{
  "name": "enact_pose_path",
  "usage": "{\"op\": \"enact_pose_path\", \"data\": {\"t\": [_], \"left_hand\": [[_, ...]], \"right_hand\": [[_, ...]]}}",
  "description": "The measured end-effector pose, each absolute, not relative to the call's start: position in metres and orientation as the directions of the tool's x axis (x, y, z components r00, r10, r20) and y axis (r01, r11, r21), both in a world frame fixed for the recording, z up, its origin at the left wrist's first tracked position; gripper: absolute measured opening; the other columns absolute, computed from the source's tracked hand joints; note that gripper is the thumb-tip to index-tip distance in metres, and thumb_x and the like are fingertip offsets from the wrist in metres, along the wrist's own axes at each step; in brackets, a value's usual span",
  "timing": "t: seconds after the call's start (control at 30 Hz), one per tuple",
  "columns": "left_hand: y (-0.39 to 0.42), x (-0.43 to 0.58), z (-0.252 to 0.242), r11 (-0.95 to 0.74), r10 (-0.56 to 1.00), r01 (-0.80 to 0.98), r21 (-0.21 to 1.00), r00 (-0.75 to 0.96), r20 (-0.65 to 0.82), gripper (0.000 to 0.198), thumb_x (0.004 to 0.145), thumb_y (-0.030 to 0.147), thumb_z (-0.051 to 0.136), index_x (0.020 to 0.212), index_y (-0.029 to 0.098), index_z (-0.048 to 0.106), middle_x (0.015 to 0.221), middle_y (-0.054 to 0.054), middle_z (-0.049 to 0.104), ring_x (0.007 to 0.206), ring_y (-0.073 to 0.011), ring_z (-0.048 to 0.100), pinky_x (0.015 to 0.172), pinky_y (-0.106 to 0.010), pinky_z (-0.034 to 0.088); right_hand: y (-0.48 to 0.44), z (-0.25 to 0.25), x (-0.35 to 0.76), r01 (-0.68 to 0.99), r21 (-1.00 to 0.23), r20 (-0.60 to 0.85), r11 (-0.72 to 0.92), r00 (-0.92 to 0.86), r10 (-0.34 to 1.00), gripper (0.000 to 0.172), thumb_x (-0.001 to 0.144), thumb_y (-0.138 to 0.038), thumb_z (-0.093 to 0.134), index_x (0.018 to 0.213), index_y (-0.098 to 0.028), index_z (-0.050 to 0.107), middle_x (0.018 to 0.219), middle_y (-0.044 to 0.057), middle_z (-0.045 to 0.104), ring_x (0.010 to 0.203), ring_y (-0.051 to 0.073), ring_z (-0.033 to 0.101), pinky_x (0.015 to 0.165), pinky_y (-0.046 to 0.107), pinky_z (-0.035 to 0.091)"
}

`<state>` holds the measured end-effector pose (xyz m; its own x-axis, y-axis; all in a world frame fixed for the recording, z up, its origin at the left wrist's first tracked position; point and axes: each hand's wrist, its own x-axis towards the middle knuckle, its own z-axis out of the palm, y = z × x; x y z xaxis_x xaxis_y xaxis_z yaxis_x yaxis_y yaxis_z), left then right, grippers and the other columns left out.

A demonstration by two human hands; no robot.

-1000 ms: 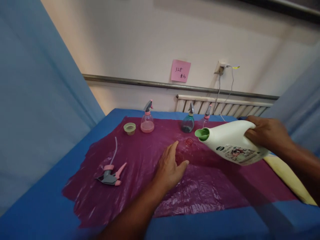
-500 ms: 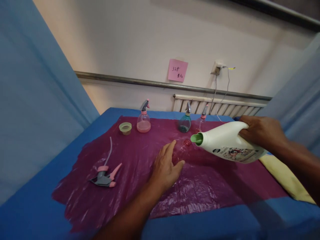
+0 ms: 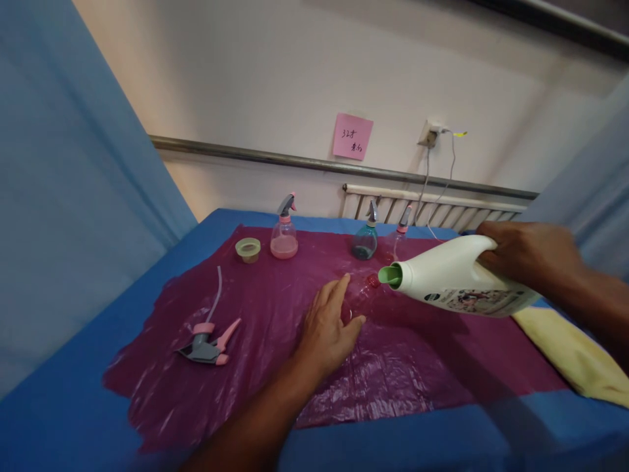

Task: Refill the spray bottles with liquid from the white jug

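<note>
My left hand (image 3: 327, 328) curls round the left side of a clear, open bottle (image 3: 358, 298), thumb in front and fingers behind. The bottle's reddish neck leans right, close to the green spout of a large white jug (image 3: 462, 278). My right hand (image 3: 528, 252) grips the jug's handle and holds it tipped to the left above the purple sheet (image 3: 270, 314). No stream of liquid can be made out. A grey and pink spray head (image 3: 202, 347) with its tube lies on the sheet at the left.
Behind stand a spray bottle with pink liquid (image 3: 284, 241), a teal spray bottle (image 3: 364, 241), another pink-necked one (image 3: 397, 241) and a small greenish cup (image 3: 248, 249). A yellow cloth (image 3: 570, 351) lies at the right. Blue curtains (image 3: 63, 183) flank the table.
The clear bottle's neck has leaned slightly right, nearer the spout. The jug and my right hand have shifted a little right and up; my left hand has barely moved.
</note>
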<state>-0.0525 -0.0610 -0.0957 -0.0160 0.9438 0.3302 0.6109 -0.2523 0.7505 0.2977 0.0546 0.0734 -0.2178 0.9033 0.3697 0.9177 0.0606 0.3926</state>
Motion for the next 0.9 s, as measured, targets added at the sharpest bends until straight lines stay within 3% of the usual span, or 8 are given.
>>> {"op": "enact_pose_path", "data": {"t": [0.5,0.9], "left_hand": [[-0.062,-0.050,-0.094,-0.253,0.941,0.617,0.745,-0.022,0.338,0.080,0.094,0.025,0.077,0.168,0.028,0.047,0.165,-0.011,0.057,0.154,-0.0338,0.054,0.131,-0.056,0.044],[-0.062,-0.048,-0.091,-0.235,0.946,0.628,0.742,-0.028,0.323,0.078,0.093,0.024,0.077,0.165,0.025,0.048,0.164,-0.013,0.057,0.154,-0.0343,0.054,0.132,-0.058,0.043]], "right_hand": [[0.052,0.085,0.296,0.868,0.477,0.480,0.135,-0.386,0.788,0.028,0.082,-0.050,0.051,0.085,-0.028,0.069,0.077,0.007,0.074,0.066,0.024,0.061,0.056,0.032,0.024],[0.052,0.092,0.294,0.866,0.481,0.460,0.138,-0.384,0.801,0.027,0.080,-0.048,0.051,0.085,-0.028,0.069,0.082,0.007,0.077,0.068,0.024,0.063,0.056,0.032,0.023]]}}
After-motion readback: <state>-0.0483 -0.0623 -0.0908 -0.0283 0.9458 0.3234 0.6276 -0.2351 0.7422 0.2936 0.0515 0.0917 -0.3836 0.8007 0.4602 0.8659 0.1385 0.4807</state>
